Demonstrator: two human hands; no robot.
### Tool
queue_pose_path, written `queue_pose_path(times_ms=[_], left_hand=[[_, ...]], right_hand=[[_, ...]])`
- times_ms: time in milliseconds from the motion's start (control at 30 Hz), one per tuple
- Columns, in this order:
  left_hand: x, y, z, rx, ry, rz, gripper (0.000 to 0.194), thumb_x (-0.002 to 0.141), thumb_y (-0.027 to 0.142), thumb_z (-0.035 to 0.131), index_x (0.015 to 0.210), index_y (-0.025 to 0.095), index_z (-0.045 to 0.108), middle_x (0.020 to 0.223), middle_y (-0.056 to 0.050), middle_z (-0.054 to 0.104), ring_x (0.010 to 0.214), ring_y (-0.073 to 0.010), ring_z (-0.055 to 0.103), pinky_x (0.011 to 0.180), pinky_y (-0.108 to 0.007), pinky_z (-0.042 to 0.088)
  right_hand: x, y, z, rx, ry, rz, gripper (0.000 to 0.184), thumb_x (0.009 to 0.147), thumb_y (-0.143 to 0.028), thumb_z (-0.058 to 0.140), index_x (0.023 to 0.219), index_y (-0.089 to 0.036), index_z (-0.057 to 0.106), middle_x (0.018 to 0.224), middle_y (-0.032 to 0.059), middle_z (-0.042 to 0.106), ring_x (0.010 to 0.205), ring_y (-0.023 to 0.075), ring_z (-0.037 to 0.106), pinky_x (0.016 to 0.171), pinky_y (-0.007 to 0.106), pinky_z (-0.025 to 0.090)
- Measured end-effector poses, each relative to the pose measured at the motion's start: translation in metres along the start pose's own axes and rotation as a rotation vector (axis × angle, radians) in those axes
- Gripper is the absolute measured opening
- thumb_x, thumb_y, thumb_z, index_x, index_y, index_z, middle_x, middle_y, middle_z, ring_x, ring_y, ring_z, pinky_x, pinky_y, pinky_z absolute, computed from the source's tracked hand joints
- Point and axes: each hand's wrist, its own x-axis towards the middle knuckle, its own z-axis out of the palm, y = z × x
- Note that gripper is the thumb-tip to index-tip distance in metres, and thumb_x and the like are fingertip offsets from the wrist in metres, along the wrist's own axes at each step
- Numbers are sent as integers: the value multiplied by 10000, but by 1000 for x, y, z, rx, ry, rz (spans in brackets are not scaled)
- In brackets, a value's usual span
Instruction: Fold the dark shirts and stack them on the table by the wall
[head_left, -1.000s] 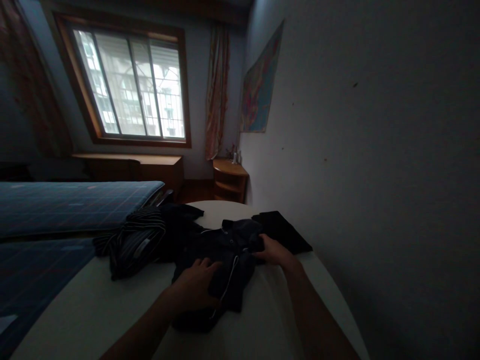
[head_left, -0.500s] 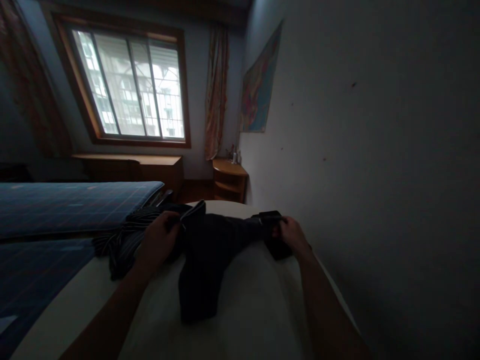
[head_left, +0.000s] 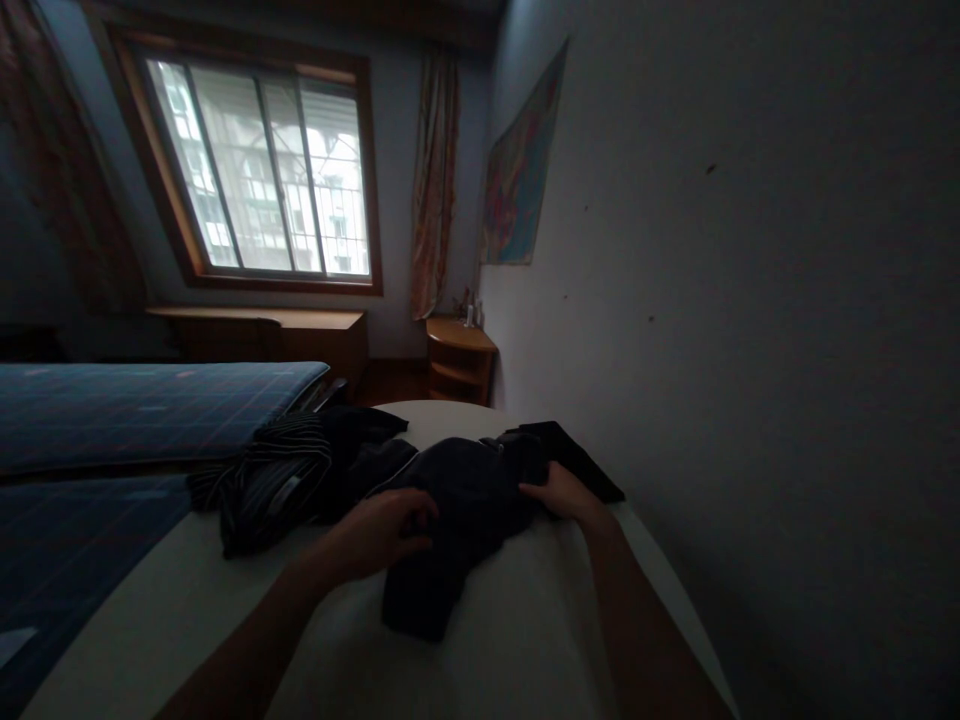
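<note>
A dark navy garment (head_left: 469, 495) lies crumpled on a round pale table (head_left: 517, 620), one part hanging toward me. Above its left side is my left hand (head_left: 394, 530), open, thumb and curled fingers apart with a gap between them. At the garment's right edge, my right hand (head_left: 566, 492) is closed on the cloth, its thumb pointing left; some of its fingers are hidden. A flat black piece of cloth (head_left: 581, 460) lies behind the right hand. To the left, a heap of dark striped clothing (head_left: 274, 490) sits at the table's edge.
Blue plaid mattresses (head_left: 157, 410) stand at two levels on the left. A plain wall (head_left: 750, 400) runs close along the right side. Farther back are a corner shelf (head_left: 461, 335), a wooden desk (head_left: 330, 322) and a window (head_left: 262, 170).
The garment, stretched between both hands before, now rests lower and bunched. My left hand has let go and moved right and down. My right hand has come down along the garment's edge.
</note>
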Motion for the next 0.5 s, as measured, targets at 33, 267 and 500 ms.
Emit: queue_pose_path(times_ms=[33,267,500], left_hand=[[-2,3,4,-7,-110,12,327,755,268,685,1082,268,681,1014,-18,680,873,-219,654,759,-297,499],[1,-1,21,141,-241,39,233,779,121,569,911,236,724,997,-31,707,924,-222,670,807,-298,480],[5,-17,-17,-85,281,-181,200,886,262,450,969,206,624,864,-30,713,779,-200,688,728,-293,505]], right_hand=[[-3,-1,1,-69,-41,36,322,718,-322,780,968,-142,686,907,100,722,890,254,684,711,294,512],[-9,-11,1,-152,-278,32,146,811,-261,678,714,-151,668,715,46,690,710,177,661,562,215,440],[6,-13,-21,468,117,13,190,846,-354,601,875,-171,640,830,60,714,678,175,664,566,253,512]])
